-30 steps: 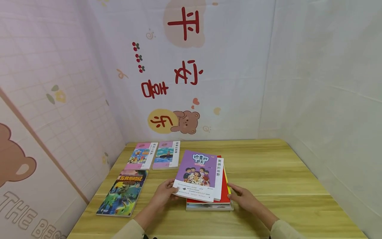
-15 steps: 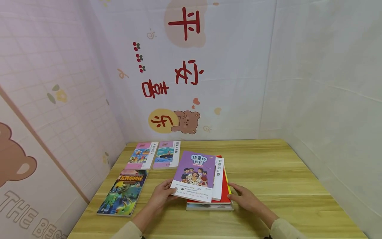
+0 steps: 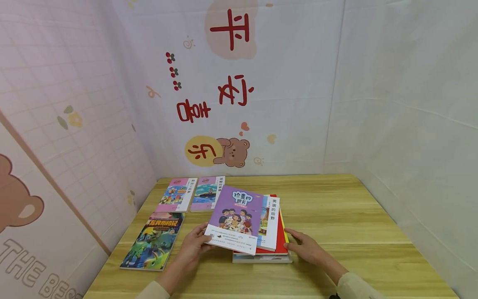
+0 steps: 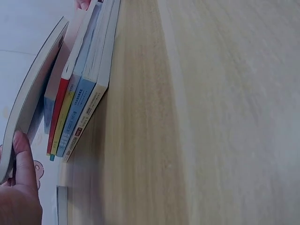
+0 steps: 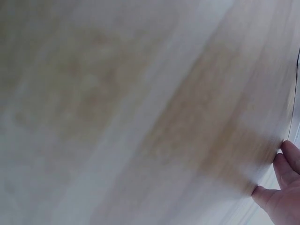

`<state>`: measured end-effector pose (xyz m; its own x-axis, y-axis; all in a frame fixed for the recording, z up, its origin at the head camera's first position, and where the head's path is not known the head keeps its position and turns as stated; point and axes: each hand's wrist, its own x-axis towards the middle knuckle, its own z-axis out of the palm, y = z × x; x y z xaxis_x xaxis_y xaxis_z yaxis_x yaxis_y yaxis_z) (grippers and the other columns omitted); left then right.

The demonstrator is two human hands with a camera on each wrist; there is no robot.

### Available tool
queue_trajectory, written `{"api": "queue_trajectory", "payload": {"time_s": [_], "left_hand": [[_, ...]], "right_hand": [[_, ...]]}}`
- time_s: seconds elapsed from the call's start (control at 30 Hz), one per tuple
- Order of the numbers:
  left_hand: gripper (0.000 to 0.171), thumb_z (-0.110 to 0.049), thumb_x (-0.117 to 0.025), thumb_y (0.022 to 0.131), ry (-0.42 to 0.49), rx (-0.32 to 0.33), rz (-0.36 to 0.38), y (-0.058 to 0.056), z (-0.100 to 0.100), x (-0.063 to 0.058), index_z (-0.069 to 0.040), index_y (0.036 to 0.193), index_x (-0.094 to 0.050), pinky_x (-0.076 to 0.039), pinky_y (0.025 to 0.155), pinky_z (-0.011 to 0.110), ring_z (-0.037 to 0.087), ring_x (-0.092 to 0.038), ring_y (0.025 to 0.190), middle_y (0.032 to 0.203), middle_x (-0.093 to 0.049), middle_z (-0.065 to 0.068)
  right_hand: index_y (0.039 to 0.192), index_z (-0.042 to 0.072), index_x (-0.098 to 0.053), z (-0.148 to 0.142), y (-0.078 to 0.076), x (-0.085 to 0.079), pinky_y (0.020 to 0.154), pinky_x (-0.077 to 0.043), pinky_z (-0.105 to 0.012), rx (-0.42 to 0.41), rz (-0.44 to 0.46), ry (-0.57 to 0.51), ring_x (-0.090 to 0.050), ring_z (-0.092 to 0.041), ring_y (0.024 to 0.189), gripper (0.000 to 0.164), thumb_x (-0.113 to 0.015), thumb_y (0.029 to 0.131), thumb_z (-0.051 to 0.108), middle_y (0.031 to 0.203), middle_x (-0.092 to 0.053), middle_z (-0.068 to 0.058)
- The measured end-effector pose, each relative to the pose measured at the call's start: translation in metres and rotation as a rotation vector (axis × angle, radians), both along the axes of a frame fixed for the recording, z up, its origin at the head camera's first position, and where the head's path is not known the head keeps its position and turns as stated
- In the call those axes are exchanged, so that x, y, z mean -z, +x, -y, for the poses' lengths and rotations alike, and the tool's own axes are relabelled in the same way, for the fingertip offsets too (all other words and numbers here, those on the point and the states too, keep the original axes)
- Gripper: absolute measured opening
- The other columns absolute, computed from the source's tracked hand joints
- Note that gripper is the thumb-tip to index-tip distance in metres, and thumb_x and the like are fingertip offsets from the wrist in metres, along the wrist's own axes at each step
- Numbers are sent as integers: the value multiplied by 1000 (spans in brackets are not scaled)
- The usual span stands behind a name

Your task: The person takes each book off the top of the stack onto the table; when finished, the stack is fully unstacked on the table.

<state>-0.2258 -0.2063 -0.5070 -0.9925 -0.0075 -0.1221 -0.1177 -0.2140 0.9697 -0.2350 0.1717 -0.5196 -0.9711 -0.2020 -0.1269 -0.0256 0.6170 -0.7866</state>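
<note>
My left hand [image 3: 192,245] pinches a purple book [image 3: 235,216] by its lower left corner, thumb on the cover and fingers underneath. The book is tilted over the left part of a stack. In the left wrist view its white page edge [image 4: 29,89] stands apart from the stack, left thumb [image 4: 22,150] against it. Top of the stack is a book with a white title strip [image 3: 274,224]; below it lie a red book [image 3: 281,237], a yellow-edged one and several others. My right hand [image 3: 306,248] touches the stack's right side with its fingertips and thumb.
Two pink-and-white books, one [image 3: 175,195] at the back left corner and another [image 3: 207,195] beside it, lie flat on the wooden table [image 3: 336,216]. Nearer, at the left, is a dinosaur-covered book [image 3: 154,241]. Printed cloth walls [image 3: 291,83] stand behind and at both sides.
My left hand has drawn the purple book leftward, uncovering more of the white-striped book below. My right hand has stayed at the stack's right side.
</note>
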Motion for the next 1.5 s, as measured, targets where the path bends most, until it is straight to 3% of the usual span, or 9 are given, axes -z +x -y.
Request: {"api": "queue_trajectory", "payload": {"time_s": [0.23,0.53,0.73,0.9,1.17,1.5], "left_hand": [[55,10,-52,93,25,-37,-3,4,16,-8,10,146,-35,-57,68,30,17,-64,84,113,-62,11],[60,6,-52,97,3,-73,25,15,45,-27,3,152,-29,-57,79,33,15,-67,90,119,-62,7],[61,3,-50,99,12,-107,62,26,70,-32,-2,154,-25,-57,80,31,12,-66,94,121,-60,2],[65,2,-52,99,-29,-132,101,37,86,-27,-1,156,-21,-57,82,34,13,-66,95,125,-57,7],[61,4,-51,98,-33,-167,191,53,93,-11,5,153,-24,-58,79,37,19,-67,91,108,-63,6],[67,3,-54,97,6,-184,241,54,88,6,6,154,-20,-56,83,42,22,-67,94,121,-57,15]], "right_hand": [[144,12,-54,1,1,-2,105,-33,-65,0,6,-11,-38,-48,135,64,-73,88,38,143,-49,-25],[145,14,-53,1,1,-1,105,-33,-65,4,13,-4,-38,-47,135,65,-72,88,40,144,-48,-24],[145,14,-53,2,1,-2,105,-32,-66,8,13,-5,-38,-48,135,65,-72,88,40,144,-48,-24],[144,15,-54,2,2,-2,105,-32,-66,22,23,-7,-38,-48,135,64,-73,88,39,144,-48,-24],[143,10,-54,1,2,-3,104,-34,-64,-7,-30,1,-39,-48,134,62,-72,90,35,143,-50,-24],[144,11,-54,0,0,0,104,-34,-64,-13,-27,14,-39,-48,134,63,-72,90,37,143,-50,-23]]}}
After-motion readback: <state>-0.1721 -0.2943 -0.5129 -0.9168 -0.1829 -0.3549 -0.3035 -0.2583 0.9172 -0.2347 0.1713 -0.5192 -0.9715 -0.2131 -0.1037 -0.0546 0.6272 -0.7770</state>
